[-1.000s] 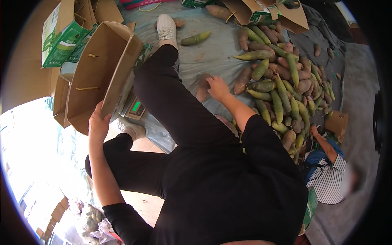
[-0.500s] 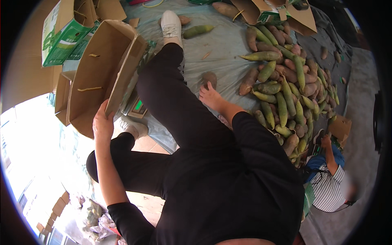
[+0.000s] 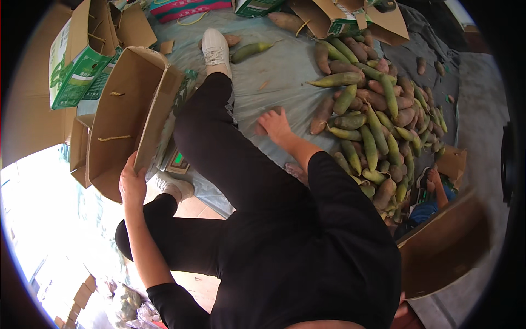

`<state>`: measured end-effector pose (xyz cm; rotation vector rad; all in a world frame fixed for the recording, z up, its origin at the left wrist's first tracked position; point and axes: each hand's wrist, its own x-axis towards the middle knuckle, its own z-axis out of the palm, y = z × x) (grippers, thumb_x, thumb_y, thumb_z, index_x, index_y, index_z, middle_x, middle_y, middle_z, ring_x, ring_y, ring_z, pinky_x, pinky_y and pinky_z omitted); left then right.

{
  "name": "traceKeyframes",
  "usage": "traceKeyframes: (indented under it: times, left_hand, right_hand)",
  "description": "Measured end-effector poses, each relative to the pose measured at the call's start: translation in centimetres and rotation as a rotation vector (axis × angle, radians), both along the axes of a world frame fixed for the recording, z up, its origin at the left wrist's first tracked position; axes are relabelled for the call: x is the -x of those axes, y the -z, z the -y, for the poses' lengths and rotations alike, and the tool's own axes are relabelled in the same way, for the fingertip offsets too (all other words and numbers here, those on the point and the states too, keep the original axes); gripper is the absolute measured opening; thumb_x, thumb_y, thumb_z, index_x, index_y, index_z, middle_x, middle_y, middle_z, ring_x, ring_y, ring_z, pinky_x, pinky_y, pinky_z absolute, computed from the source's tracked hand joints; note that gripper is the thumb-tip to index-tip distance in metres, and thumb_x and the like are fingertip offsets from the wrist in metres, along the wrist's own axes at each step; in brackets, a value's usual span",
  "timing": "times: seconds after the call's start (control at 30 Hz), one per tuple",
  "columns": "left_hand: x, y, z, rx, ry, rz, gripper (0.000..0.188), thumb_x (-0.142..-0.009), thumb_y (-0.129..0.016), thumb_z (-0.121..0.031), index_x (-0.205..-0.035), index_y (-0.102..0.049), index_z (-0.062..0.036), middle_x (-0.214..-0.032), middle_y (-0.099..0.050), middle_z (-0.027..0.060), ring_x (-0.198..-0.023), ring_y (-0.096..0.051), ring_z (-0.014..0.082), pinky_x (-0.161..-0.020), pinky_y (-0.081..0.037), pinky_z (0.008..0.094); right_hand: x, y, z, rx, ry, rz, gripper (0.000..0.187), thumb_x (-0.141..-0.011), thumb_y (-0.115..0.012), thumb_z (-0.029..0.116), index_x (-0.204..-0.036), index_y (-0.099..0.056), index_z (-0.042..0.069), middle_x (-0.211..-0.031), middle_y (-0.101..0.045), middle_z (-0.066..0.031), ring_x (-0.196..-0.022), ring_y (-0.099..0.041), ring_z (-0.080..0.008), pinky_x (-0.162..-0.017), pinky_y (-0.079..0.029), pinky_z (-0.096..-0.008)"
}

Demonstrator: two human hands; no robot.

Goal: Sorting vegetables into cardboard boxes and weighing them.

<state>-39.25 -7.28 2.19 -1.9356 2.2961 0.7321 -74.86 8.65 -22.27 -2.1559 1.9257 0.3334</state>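
My left hand (image 3: 133,183) is closed on the edge of an open cardboard box (image 3: 123,123) with yellow cord handles. Over the plastic sheet, my right hand (image 3: 275,126) is wrapped around a brown sweet potato (image 3: 280,110); most of it is hidden under the fingers. A scale with a lit green display (image 3: 178,159) is beside the box, partly behind my leg. To the right of my right hand lies a big pile of green radishes (image 3: 370,143) and sweet potatoes (image 3: 321,115). One radish (image 3: 250,51) lies apart, near my white shoe (image 3: 215,48).
Green-and-white cartons (image 3: 82,60) stand at the far left, and another open carton (image 3: 334,19) is beyond the pile. At lower right, a large cardboard box (image 3: 446,249) partly covers a co-worker, whose hand (image 3: 434,178) shows. Another hand (image 3: 402,307) is under that box.
My right hand has moved from touching the sweet potato's near end to wrapping around it. A large cardboard box has appeared at lower right, hiding most of the co-worker. My view has shifted slightly.
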Motion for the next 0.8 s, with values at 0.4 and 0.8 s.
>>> traceKeyframes:
  times: [0.4, 0.8]
  left_hand:
    - [0.0, -0.3, -0.2, 0.003, 0.013, -0.005, 0.039, -0.079, -0.057, -0.004, -0.117, -0.056, -0.0091, -0.101, -0.063, 0.0181, -0.099, -0.059, 0.0348, -0.084, -0.045, 0.04]
    - [-0.5, -0.3, -0.1, 0.004, 0.018, -0.027, 0.035, -0.077, -0.059, -0.005, -0.112, -0.06, -0.0079, -0.098, -0.064, 0.0184, -0.096, -0.059, 0.0348, -0.082, -0.046, 0.0407]
  right_hand:
    - [1.4, -11.7, 9.6, 0.742, 0.82, 1.148, 0.063, -0.06, -0.08, 0.016, -0.113, -0.048, 0.002, -0.105, -0.057, -0.0127, -0.1, -0.055, -0.0253, -0.086, -0.044, -0.0352]
    - [-12.2, -28.9, 20.0, 0.809, -0.08, 0.87, 0.056, -0.059, -0.081, 0.026, -0.106, -0.053, 0.014, -0.099, -0.06, -0.0027, -0.098, -0.055, -0.0236, -0.084, -0.035, -0.0424]
